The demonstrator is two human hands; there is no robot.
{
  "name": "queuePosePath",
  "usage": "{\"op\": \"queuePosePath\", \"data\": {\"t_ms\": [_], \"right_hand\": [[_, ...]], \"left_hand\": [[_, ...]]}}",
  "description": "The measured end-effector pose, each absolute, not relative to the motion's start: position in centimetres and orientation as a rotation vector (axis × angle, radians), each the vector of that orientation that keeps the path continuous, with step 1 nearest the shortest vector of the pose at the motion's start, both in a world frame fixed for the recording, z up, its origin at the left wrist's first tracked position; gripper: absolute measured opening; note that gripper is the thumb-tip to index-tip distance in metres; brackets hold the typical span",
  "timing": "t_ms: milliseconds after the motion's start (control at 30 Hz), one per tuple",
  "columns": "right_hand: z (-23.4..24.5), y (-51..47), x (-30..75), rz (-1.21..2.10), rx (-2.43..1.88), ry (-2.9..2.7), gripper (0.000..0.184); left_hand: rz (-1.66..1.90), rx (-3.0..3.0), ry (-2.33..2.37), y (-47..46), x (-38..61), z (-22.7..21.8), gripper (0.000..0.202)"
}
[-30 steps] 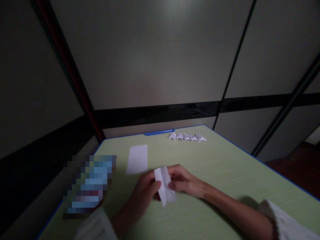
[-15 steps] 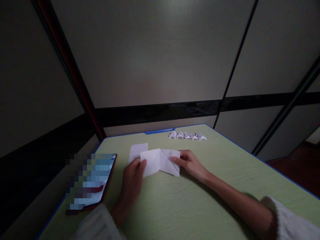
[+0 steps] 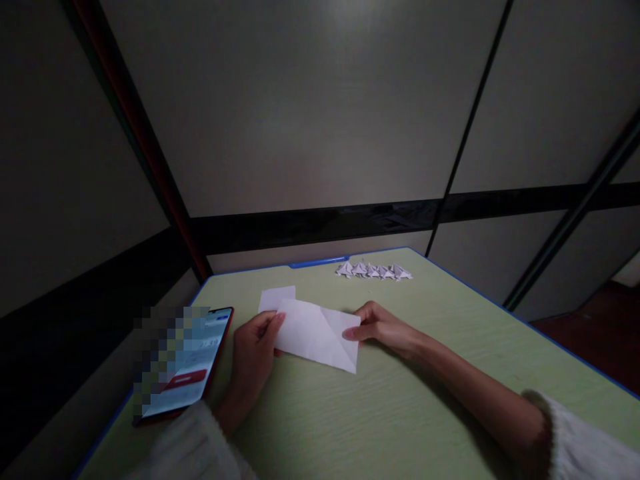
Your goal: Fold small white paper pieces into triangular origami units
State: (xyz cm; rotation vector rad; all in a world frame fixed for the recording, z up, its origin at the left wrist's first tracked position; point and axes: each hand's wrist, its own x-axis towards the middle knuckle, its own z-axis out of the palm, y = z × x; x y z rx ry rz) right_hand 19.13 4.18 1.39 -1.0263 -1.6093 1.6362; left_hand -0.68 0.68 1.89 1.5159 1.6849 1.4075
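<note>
A white sheet of paper with fold creases is spread open just above the green table. My left hand pinches its left edge and my right hand pinches its right edge. Part of a second white sheet shows behind it, lying flat on the table. A row of several small folded white paper figures stands at the table's far edge.
A phone in a red case lies at the table's left edge with its screen lit. The table has a blue rim and stands against grey wall panels. A wooden floor shows at the far right.
The paper was folded narrow between both hands a second ago; it now lies unfolded and wide. My hands have moved apart and a little farther from me.
</note>
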Motion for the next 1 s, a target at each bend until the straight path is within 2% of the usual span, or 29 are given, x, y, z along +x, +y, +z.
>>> {"op": "queuePosePath", "data": {"t_ms": [67, 200, 300, 400, 533, 667, 800, 1000], "right_hand": [[1.5, 4.4, 19.6, 1.721, -0.970, -1.608, 0.011], [1.7, 4.4, 19.5, 1.815, -0.874, -1.554, 0.015], [1.7, 3.7, 18.6, 1.775, -0.902, -1.636, 0.020], [1.4, 3.0, 17.7, 1.785, -0.916, -1.693, 0.021], [0.9, 2.4, 16.8, 1.707, -0.939, -1.506, 0.025], [0.5, 2.4, 16.2, 1.573, -0.956, -1.263, 0.027], [0.5, 2.4, 15.9, 1.620, -0.938, -1.230, 0.025], [0.5, 2.9, 16.2, 1.493, -0.960, -1.257, 0.024]], "left_hand": [[1.365, 1.516, 1.607, 0.7, -0.5, 1.8, 0.023], [1.224, 1.492, 1.407, 0.7, 0.1, 1.0, 0.021], [1.087, 1.478, 1.323, 0.6, 0.7, 0.6, 0.021], [1.099, 1.463, 1.303, 0.5, 0.9, 0.6, 0.019], [1.242, 1.387, 1.271, 0.8, 0.9, 0.8, 0.014], [1.205, 1.316, 1.169, 1.3, 0.8, 0.3, 0.012], [1.195, 1.306, 1.154, 1.3, 0.7, -0.3, 0.010], [1.001, 1.335, 1.121, 0.9, 0.7, -0.2, 0.012]]}}
